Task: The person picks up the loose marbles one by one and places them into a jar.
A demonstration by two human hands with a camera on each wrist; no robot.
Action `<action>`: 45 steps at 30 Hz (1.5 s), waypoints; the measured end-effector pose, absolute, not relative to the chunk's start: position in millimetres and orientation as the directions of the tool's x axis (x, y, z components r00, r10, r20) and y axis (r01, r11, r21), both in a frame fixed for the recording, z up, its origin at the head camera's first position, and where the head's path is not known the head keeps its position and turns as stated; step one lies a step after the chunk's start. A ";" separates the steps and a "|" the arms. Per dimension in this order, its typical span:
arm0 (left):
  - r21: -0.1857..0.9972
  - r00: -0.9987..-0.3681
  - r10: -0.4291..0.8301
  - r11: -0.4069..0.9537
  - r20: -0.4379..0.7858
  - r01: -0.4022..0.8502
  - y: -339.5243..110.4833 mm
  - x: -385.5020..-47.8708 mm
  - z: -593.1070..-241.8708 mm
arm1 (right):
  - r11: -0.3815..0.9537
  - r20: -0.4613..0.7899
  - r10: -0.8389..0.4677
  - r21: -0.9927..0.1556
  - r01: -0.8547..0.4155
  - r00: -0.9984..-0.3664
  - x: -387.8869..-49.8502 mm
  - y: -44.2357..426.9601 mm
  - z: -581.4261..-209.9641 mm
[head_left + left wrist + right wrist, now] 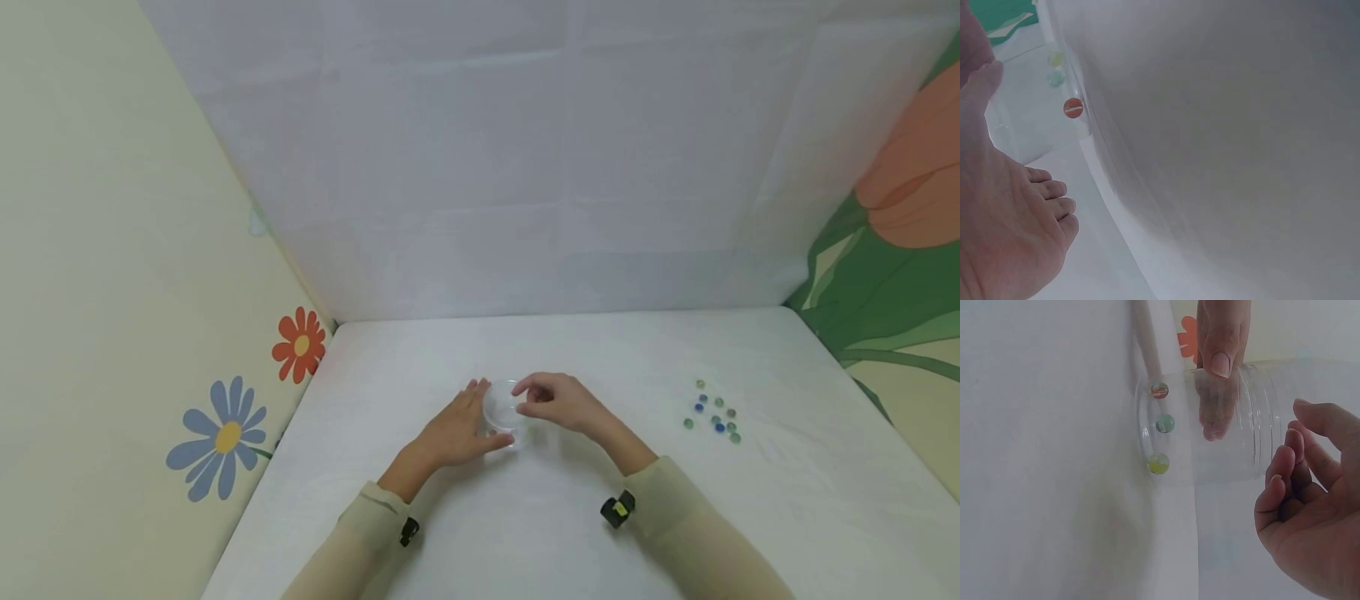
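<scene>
In the head view, the clear jar (498, 408) stands upright on the white table (600, 358), between the two hands. The left hand (453, 429) grips it from the side, fingers on one side and thumb on the near one, probably so that such a light jar does not slide. The right hand (558, 402) is at the mouth, its fingers loosely bent; between thumb and index finger there is a gap, and I see nothing held there. Loose marbles (716, 420) lie to the right, perhaps grouped there for easy reach of this hand. In the left wrist view, a red marble (1073, 108), a green marble (1055, 78) and a yellow marble (1055, 59) are inside, near the base. In the right wrist view, these three rest on the jar's bottom, as its upright position would make them do; the thumb presses the wall, below the rim.
</scene>
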State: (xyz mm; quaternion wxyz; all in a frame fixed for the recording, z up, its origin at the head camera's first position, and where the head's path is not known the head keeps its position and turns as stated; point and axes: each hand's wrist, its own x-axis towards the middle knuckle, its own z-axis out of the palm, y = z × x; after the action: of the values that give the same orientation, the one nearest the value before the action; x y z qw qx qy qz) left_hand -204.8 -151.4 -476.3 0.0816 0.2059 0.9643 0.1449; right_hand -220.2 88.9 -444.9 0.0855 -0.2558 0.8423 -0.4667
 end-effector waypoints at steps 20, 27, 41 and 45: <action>0.329 -0.904 0.417 0.869 -0.090 0.369 -150.8 -206.4 -477.9 | 0.493 0.048 -0.424 -0.826 -0.275 -0.905 -212.3 117.6 -445.2; 0.334 -0.907 0.411 0.871 -0.093 0.360 -149.7 -204.7 -476.3 | 0.522 0.031 -0.389 -0.816 -0.248 -0.921 -210.6 132.9 -449.2; 0.324 -0.902 0.425 0.867 -0.078 0.380 -150.8 -205.0 -477.0 | 0.535 0.036 -0.337 -0.815 -0.223 -0.941 -211.9 157.7 -455.5; 0.327 -0.901 0.427 0.864 -0.075 0.382 -150.9 -205.3 -476.6 | 0.542 0.025 -0.310 -0.817 -0.198 -0.950 -212.2 165.8 -455.8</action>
State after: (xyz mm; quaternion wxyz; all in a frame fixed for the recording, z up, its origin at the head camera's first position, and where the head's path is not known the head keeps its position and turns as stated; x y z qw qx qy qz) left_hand -205.3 -150.9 -476.6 0.0725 0.2102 0.9627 0.1541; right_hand -212.2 165.8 -455.8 0.0616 -0.1452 0.8759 -0.4560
